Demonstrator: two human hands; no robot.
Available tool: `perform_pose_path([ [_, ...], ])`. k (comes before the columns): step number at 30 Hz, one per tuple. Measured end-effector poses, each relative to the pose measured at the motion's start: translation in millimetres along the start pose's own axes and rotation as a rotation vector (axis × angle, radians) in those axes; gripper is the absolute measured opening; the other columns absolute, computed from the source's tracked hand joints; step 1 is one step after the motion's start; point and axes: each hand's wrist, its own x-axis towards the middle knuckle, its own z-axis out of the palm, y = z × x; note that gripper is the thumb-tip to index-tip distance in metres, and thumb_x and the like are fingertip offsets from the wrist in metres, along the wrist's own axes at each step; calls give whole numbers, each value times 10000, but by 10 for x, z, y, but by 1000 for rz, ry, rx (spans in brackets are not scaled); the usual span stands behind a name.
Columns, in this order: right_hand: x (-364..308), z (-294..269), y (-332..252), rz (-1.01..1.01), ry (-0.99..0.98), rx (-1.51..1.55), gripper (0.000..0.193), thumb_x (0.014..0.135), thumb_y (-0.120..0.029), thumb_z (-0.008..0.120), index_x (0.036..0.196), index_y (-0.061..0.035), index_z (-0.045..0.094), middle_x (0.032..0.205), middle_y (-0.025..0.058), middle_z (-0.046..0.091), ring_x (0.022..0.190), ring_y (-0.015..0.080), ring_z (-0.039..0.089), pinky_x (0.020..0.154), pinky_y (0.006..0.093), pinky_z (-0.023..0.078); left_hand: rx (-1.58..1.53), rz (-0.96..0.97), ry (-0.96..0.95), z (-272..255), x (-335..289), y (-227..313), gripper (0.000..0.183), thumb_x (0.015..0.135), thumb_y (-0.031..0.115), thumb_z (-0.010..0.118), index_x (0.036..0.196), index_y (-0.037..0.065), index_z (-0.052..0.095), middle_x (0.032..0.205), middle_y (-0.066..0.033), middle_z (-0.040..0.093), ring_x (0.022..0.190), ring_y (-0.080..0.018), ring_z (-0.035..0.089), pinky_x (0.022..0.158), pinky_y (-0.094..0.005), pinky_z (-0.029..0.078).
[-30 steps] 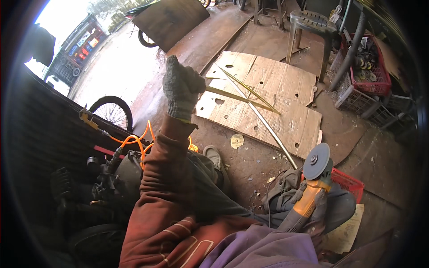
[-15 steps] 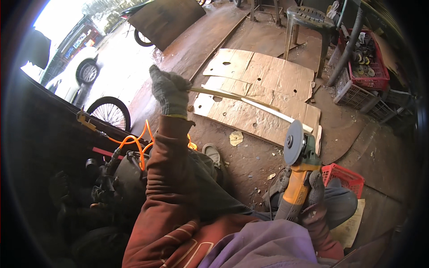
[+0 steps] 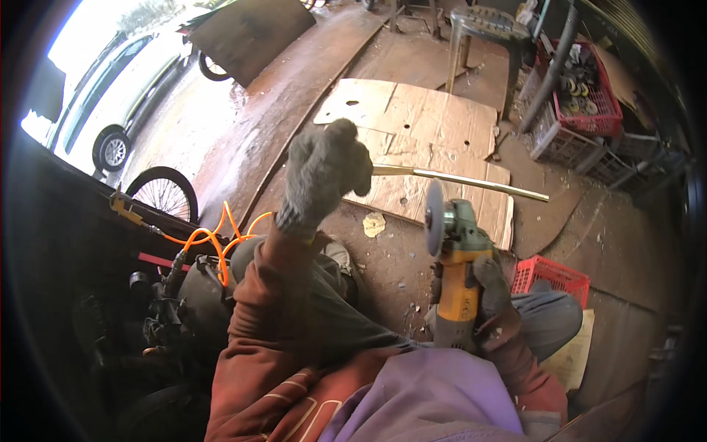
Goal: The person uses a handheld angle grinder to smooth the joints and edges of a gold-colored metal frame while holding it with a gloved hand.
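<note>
Head view: the left hand (image 3: pixel 324 173), in a grey knit glove, is raised and closed around one end of a thin metal rod (image 3: pixel 471 182), which juts out to the right above the floor. The right hand (image 3: pixel 487 289), also gloved, is wrapped tight about the yellow body of an angle grinder (image 3: pixel 455 265), whose disc (image 3: pixel 434 216) stands upright just under the rod, near it but apart, as far as the picture lets me tell. It looks like the moment of lining up tool and stock; bringing them together would call for a steady rod and a square disc (a thin rod held at one end will likely flex and chatter).

Below lie flattened cardboard sheets (image 3: pixel 434 140) on a dusty rust-brown floor (image 3: pixel 294 110). A red crate (image 3: pixel 554 276) sits by the person's knee, a crate of parts (image 3: pixel 585 92) farther back, an orange hose (image 3: pixel 221 236) and a bicycle wheel (image 3: pixel 166 193) to the left, and a car (image 3: pixel 110 110) outside.
</note>
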Motion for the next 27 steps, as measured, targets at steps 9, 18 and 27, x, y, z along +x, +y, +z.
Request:
perform_pose_path([
  [9,143,-291,-136,-344,99,-106,683,887,-276,747,1446,-53,424,1143,173,652,950,279,704,705,411,644,276,33,391,-355,138,-103,573,1070,388,499,627,30,556,710,-198,667,705,-281,657,726,-415,520],
  [18,59,-318,-675,-437,-44,-8,628,919,-438,671,1319,25,528,1098,180,647,839,293,694,699,419,617,-149,104,197,-122,383,-335,482,1020,358,570,715,-10,631,760,-189,692,728,-303,685,772,-451,558],
  [27,79,-757,-646,-381,59,127,599,942,-444,656,1358,-32,528,1145,154,659,911,280,693,763,407,610,-53,285,582,471,520,-736,396,973,364,698,780,20,654,705,-116,664,655,-212,648,739,-414,584],
])
